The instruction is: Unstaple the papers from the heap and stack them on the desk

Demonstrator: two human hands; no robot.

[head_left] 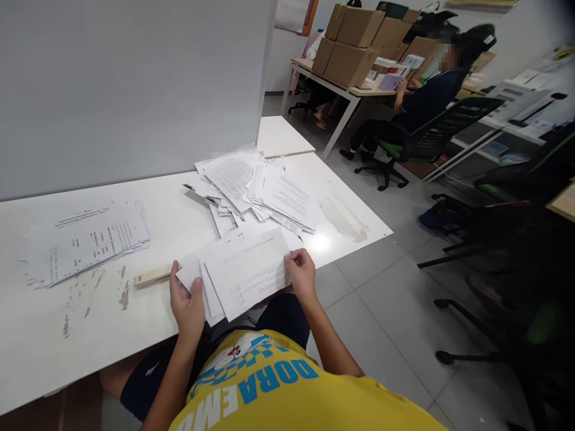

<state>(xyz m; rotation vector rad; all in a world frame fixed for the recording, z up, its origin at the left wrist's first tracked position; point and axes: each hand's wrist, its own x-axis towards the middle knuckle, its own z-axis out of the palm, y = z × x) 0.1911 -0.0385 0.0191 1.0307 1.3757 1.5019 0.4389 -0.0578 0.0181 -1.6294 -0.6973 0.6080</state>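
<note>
White paper occupies both hands: a few printed sheets (pixel 251 269) are held above the near edge of the white table (pixel 36 353). The left hand (pixel 187 305) is partly closed around their left side, thumb in front and fingers behind; the right hand (pixel 302 272) pinches the right edge of the top sheet between thumb and bent fingers. Just left of the left hand lies a slim tan bar (pixel 155 276) (what it is made of, I cannot tell). Beyond the sheets spreads a loose heap of papers (pixel 256 185), and at the left sits a flatter pile of pages (pixel 92 242). A grey partition (pixel 130 90) stands behind. Far right, a person (pixel 426 96) sits near stacked cardboard boxes (pixel 345 45).
</note>
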